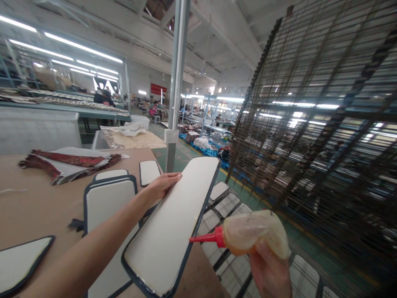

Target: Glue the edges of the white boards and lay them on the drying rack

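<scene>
White panel (176, 215) is being gripped at its left edge by left hand (164, 185), tilted near the brown table (18, 215)'s edge. Squeeze bottle (245, 227) is being held in right hand (268, 265), red nozzle (206, 238) at panel's dark edging (186, 255). Other panels (108, 198) are being partly covered by left forearm (102, 236). Background is being screened by wire rack (310, 103) at right. Left hand's underside grip is being hidden by panel; right forearm is being cut off.

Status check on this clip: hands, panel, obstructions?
Left hand grips white panel. Right hand holds squeeze bottle, red nozzle at dark rim. No obstruction seen there.
</scene>
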### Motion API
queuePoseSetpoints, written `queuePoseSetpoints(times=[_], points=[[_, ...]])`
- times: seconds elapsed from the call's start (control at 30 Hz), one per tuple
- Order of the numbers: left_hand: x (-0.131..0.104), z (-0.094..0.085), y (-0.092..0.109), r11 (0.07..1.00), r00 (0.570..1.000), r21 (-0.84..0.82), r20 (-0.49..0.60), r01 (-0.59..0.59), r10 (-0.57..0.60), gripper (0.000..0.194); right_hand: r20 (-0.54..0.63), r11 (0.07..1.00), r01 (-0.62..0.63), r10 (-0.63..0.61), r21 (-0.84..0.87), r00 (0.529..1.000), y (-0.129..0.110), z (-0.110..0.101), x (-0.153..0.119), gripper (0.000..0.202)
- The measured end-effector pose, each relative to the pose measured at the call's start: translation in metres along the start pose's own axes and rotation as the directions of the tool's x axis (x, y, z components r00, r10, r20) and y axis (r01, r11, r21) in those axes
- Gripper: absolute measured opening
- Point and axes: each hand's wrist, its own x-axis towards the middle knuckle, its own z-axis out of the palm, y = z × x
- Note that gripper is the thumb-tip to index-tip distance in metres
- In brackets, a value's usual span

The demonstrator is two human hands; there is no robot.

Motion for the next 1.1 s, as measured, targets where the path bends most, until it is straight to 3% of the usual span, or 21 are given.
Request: queuePoseSetpoints(times=[0.1, 0.37, 0.53, 0.67, 0.77, 0.97, 1.03, 1.1], points=[[0.003, -0.001, 0.000, 1.000, 1.000, -0.005, 0.002, -0.008, 0.009, 0.024, -0.017, 1.000, -0.029, 0.029, 0.005, 0.999, 0.005, -0.007, -0.005, 0.046], [0.013, -0.007, 0.001, 1.000, 1.000, -0.003, 0.001, -0.030, 0.030, 0.024, 0.175, 0.994, -0.106, 0.105, -0.004, 0.979, 0.015, -0.030, -0.014, 0.047], [0.017, -0.007, 0.001, 0.999, 0.999, -0.001, -0.006, -0.040, 0.040, 0.031, 0.059, 1.000, -0.010, 0.011, -0.021, 0.998, 0.001, -0.009, -0.007, 0.059], [0.019, -0.006, -0.001, 0.999, 0.999, -0.005, 0.006, -0.032, 0.032, 0.033, 0.033, 0.998, 0.048, -0.047, -0.031, 0.998, -0.007, 0.002, 0.001, 0.061], [0.020, -0.006, -0.002, 1.000, 1.000, -0.009, 0.010, -0.028, 0.028, 0.031, 0.053, 0.999, 0.005, -0.004, -0.032, 0.999, -0.001, -0.008, -0.001, 0.054], [0.021, -0.011, 0.001, 0.999, 0.999, -0.017, -0.030, -0.045, 0.045, 0.028, 0.177, 0.980, -0.197, 0.197, -0.019, 0.964, 0.021, -0.041, -0.023, 0.047], [0.022, -0.011, 0.002, 0.998, 0.997, -0.018, -0.051, -0.060, 0.059, 0.032, 0.161, 0.976, -0.219, 0.215, 0.009, 0.963, 0.017, -0.036, -0.022, 0.044], [0.022, -0.009, 0.002, 0.997, 0.994, -0.014, -0.078, -0.078, 0.077, 0.039, 0.072, 0.985, -0.163, 0.159, 0.060, 0.985, 0.008, -0.020, -0.013, 0.044]])
